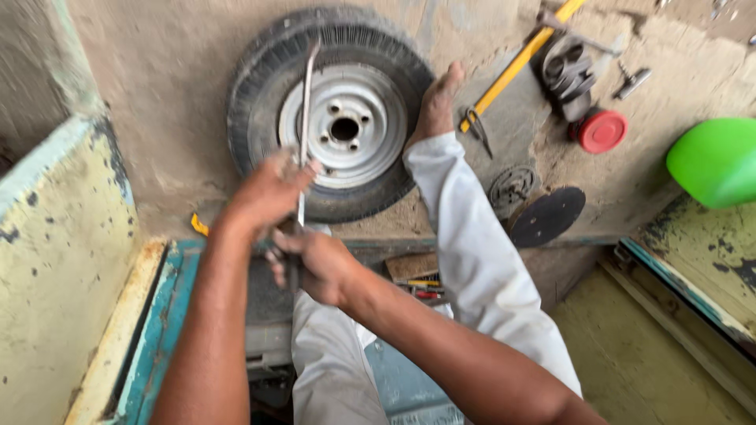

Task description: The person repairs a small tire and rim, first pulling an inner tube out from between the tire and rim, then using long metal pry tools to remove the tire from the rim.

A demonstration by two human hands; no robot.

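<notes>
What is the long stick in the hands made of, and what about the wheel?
The long bar looks like bare metal: thin, grey, dully shiny. The tyre seems black rubber, with ribbed tread. Its rim looks like metal painted silver-white, with bolt holes; both hands grip the bar.

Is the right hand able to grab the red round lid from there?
Probably not right away. The right hand grips the metal bar near the tyre, and the red lid lies far off, beyond the white-trousered leg.

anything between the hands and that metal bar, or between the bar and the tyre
Nothing visible. Both the left hand and right hand already grip the metal bar, whose far end lies across the tyre on the ground.
</notes>
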